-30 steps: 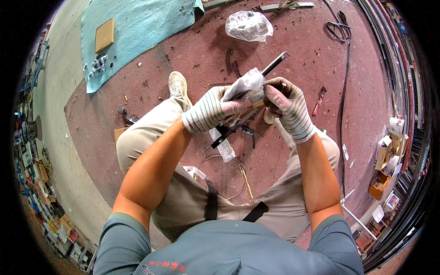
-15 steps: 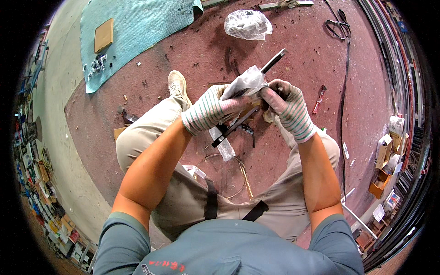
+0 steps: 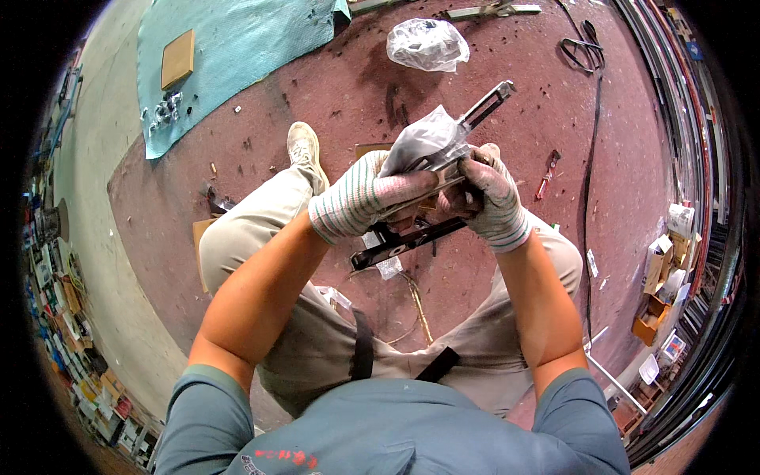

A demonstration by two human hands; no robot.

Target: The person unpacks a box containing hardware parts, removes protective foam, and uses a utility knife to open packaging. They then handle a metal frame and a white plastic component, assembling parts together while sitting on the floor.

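My left hand, in a white knit glove with green stripes, is closed around a metal fitting with a long slotted bar. Crumpled clear plastic wrap covers part of it, and the slotted end sticks out to the upper right. On the other side my right hand, gloved alike, has its fingers bent against the same fitting beside the wrap. Below both hands runs a black bar with holes; whether it joins the fitting is hidden by my fingers.
A stuffed clear plastic bag lies ahead on the red floor. Left of it, a teal mat bears a flat cardboard box and small dark parts. To the right lie a red-handled tool and a black cable.
The fitting has turned in my hands, so the slotted face of its bar now shows. The black bar swung flatter, and my right hand moved slightly down and in.
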